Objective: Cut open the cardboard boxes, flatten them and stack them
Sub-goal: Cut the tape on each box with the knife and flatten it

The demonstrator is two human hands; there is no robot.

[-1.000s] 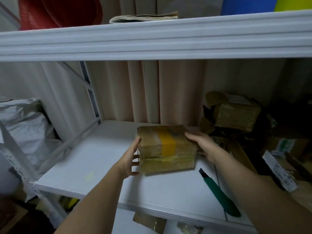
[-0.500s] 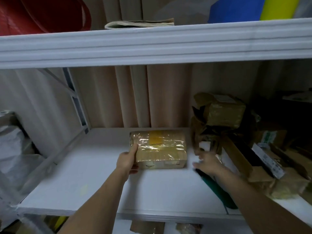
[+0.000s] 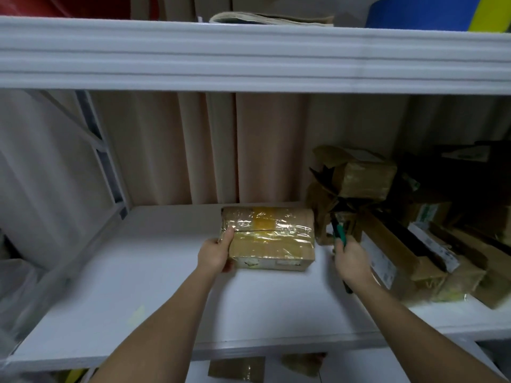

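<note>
Box (image 3: pixel 269 239) lies flat on white shelf (image 3: pixel 154 294), near the back, roughly centre. Brown cardboard, closed, wrapped in glossy clear tape that wrinkles and glares on top. Yellow tape patch across the top middle. A dark seam line runs left-right along the top. Front face has torn white label bits, text unreadable. Corners look a bit crushed.

Left hand (image 3: pixel 215 254) grips the box's left front corner: thumb laid on top, other fingers curled under or behind the edge, mostly hidden.

Right hand (image 3: pixel 352 262) is just right of the box, not touching it. Its fingers are clamped round a green knife (image 3: pixel 339 236); handle sticks up and away from the fist, dark tip toward the pile, and a dark end shows below the wrist. Blade state too blurred to tell.

Pile of boxes (image 3: pixel 392 217) fills the right side of the shelf: taped brown cartons, some torn open, some with white labels, leaning on each other. Nearest one is just beside the box's right end.

Beige curtain (image 3: pixel 193 147) hangs behind. Upper shelf (image 3: pixel 249 53) spans the top, with folded paper and red, blue and yellow items on it, cut off by the frame.
</note>
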